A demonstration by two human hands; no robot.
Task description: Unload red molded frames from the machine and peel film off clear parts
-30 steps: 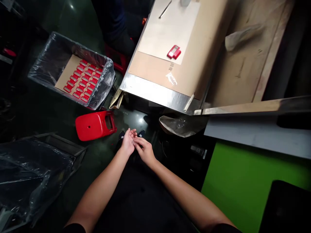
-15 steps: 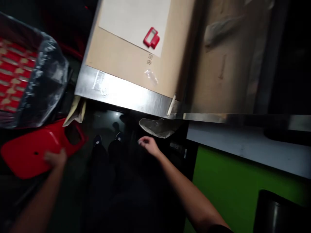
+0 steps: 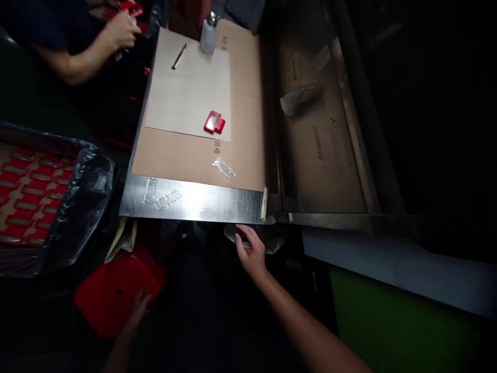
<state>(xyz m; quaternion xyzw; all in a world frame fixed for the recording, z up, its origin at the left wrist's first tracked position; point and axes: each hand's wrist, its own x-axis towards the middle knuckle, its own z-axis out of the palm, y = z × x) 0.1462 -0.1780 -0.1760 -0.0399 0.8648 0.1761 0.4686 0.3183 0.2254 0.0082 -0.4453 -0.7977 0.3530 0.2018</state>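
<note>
Two bare hands showed low in the view. Going from the left, a black plastic-lined bin [image 3: 83, 202] sat at nine o'clock, full of rows of small red parts [image 3: 19, 199] on cardboard. Below it, at seven o'clock, a red stool [image 3: 114, 292] lay on the dark floor. The left hand [image 3: 139, 305] rested on the stool's right edge, fingers laid flat and loose on it, not wrapped around it. It was dim there, so the grip was hard to see well.

Up at eleven o'clock, another person's hand [image 3: 120, 28] held something red beside the table [image 3: 194, 199]. On the table lay a pale sheet [image 3: 182, 98] with a thin dark tool [image 3: 179, 56] and a small white bottle [image 3: 208, 33] near its far end. One red part [image 3: 214, 123] sat on the sheet's near right corner. A clear plastic piece [image 3: 224, 168] lay on the brown board just below it.

At six o'clock, under the table's shiny metal edge, the right hand [image 3: 250, 251] reached up to a crumpled clear bag [image 3: 272, 241] hanging there. Its fingers were curled onto the bag's left edge, thumb apart, touching the plastic. I could not tell if they pinched it tight.

At four o'clock was a green panel [image 3: 388, 321].
</note>
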